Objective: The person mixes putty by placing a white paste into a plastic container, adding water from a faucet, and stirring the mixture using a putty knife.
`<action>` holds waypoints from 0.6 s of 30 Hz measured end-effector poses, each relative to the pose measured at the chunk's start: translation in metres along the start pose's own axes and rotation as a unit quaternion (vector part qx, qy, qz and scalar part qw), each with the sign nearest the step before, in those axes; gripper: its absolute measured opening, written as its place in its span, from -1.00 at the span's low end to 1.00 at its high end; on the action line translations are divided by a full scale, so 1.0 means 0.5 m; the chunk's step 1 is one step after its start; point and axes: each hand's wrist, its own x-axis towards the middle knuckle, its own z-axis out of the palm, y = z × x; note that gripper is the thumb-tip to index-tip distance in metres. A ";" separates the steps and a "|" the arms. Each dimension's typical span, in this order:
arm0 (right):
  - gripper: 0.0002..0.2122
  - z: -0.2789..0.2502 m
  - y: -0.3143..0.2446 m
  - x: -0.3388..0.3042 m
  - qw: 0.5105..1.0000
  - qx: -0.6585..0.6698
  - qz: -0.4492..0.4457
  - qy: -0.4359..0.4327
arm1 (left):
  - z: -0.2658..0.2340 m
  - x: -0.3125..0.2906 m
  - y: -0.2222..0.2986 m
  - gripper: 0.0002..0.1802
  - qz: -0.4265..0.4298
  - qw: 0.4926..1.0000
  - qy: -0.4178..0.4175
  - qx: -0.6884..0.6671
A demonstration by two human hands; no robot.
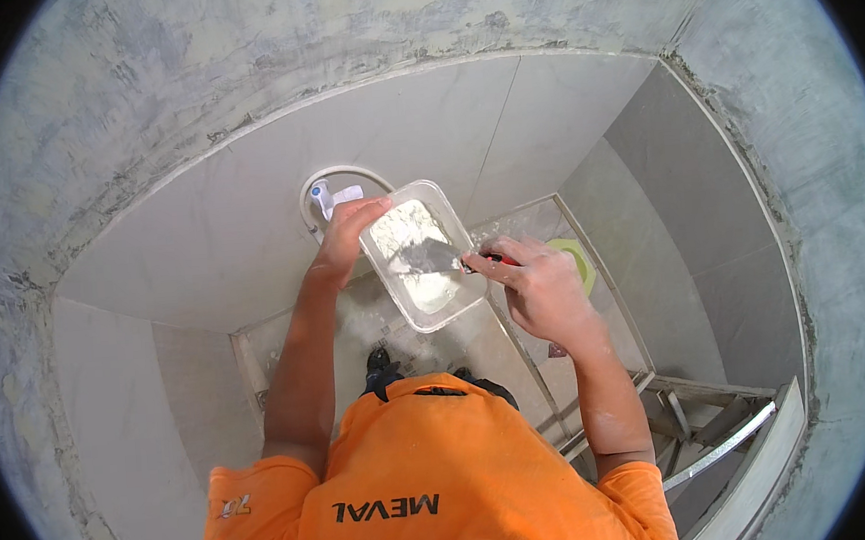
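Note:
My left hand [352,233] grips the far left rim of a clear rectangular plastic tub [427,323], its fingers hooked over the edge. A whitish paste or powder [404,224] covers much of the tub's bottom; which of the two I cannot tell. Closed around a red and black handle, my right hand [537,281] holds a putty knife [426,257] by the tub's right side. The wide metal blade reaches over the rim and lies in or just above the white stuff. The tub is held up off the floor, in front of my orange shirt.
Behind the tub, a white ring with a blue-and-white fitting [320,193] sits against the tiled wall [441,109]. Bare plaster [335,26] runs above the tiles. A ladder [725,440] stands at lower right. On the floor at right lies a yellow-green object [585,264], partly hidden.

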 end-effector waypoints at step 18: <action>-0.55 0.122 -0.023 0.004 0.723 0.608 0.310 0.108 | 0.067 0.002 -0.114 -0.25 0.022 0.927 0.054 -0.371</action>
